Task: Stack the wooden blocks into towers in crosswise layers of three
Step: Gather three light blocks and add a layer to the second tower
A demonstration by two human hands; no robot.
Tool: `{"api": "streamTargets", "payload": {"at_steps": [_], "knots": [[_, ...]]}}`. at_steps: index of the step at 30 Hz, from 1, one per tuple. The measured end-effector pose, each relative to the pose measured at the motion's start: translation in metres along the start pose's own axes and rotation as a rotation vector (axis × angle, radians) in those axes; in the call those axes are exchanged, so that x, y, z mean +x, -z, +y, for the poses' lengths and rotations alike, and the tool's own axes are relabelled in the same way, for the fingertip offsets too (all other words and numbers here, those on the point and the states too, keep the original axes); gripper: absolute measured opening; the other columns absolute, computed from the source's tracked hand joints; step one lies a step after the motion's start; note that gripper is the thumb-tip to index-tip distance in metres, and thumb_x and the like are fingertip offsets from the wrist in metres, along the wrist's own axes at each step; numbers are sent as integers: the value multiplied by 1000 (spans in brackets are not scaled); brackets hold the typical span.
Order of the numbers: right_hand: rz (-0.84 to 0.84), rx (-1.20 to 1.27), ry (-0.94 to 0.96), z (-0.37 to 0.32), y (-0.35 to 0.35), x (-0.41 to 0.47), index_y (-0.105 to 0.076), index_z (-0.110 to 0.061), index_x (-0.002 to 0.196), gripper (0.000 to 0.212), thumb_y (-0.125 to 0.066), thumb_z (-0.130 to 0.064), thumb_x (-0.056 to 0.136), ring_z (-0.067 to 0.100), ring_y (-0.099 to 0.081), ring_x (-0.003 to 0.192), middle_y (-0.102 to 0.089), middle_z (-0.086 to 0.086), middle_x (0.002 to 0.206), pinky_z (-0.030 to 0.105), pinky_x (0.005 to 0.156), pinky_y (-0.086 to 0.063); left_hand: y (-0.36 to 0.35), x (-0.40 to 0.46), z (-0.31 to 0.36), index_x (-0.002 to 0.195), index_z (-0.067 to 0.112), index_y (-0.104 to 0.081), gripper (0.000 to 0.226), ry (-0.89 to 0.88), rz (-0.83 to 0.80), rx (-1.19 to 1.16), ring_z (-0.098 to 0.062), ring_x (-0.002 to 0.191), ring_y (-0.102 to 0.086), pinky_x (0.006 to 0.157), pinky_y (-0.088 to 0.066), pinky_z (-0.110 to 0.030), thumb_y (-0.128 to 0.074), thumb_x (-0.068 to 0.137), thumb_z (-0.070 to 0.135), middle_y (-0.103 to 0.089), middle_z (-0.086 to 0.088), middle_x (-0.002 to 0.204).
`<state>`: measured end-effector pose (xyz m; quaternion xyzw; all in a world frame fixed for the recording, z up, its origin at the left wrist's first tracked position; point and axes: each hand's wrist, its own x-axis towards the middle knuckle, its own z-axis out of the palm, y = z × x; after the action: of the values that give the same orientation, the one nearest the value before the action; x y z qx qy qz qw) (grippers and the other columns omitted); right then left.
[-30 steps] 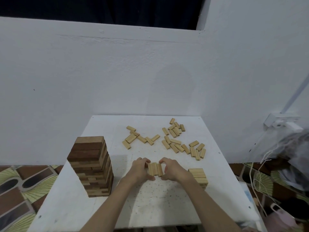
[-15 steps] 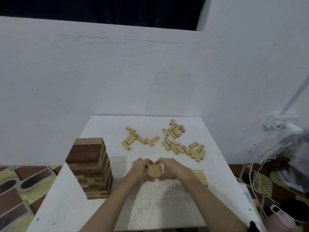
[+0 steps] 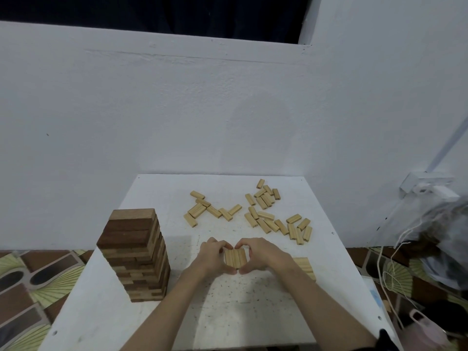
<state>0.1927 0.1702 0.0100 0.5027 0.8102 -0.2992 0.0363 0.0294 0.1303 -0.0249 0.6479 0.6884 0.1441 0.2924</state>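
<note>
Hands (image 3: 235,257) curled, pinching three-block layer (image 3: 235,258) from both sides; block long axes point away, toward wall.

White table (image 3: 253,312) sitting against a white wall (image 3: 177,110), its top showing dark specks. Dark window opening (image 3: 152,11) running along the top of the wall. Patterned floor tiles (image 3: 30,279) in brown and green showing to the left and right of the table. White bracket (image 3: 428,184) hanging on the wall at right, white cords (image 3: 390,262) trailing down from it. Clear plastic bag (image 3: 440,239) lying at far right, pink thing (image 3: 428,330) below it, too blurred to tell
</note>
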Motion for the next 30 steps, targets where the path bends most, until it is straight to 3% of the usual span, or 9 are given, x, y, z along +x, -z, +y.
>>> {"api": "streamTargets", "payload": {"at_steps": [3,13,17,20,25,30], "knots": [[17,-15,15,-2,0,-1,-54,-30,123,58,-80,-30,71,11,-47,83,-41,-19,77,20,57,-33,-1,-3,-1,120,31,-54,63,-11,16,-29,-14,108,-37,82,-37,-23,-82,63,40,-40,4,107],[41,-31,20,-5,2,0,-56,-29,124,61,-81,-27,69,10,-47,84,-38,-19,79,19,57,-35,0,-8,5,123,31,-53,67,-15,61,-11,-14,109,-35,92,-40,-27,-80,64,47,-38,5,107],[47,-86,27,-9,18,-3,-55,-29,126,63,-81,-27,69,11,-45,89,-39,-11,93,25,70,-43,3,-7,11,121,28,-57,67,-48,121,-68,-15,111,-36,95,-38,-27,-84,61,44,-39,5,108],[48,-109,34,-10,34,-7,-54,-27,128,65,-83,-26,69,13,-46,91,-40,-5,102,31,77,-44,8,-6,19,118,26,-59,65,-90,142,-172,-17,109,-41,90,-40,-27,-86,60,38,-43,3,108],[87,-91,30,-2,58,-22,-54,-30,125,62,-82,-30,70,2,-42,68,-43,-14,80,21,59,-35,17,-6,44,115,28,-59,60,-172,175,-191,-13,87,-41,66,-32,-21,-85,62,36,-47,3,91],[141,-49,24,12,79,-48,-56,-29,124,62,-83,-27,68,6,-50,69,-51,-11,78,24,65,-42,21,-8,77,115,26,-60,60,-238,183,-223,-11,81,-43,65,-32,-22,-86,61,35,-50,5,86]]}}
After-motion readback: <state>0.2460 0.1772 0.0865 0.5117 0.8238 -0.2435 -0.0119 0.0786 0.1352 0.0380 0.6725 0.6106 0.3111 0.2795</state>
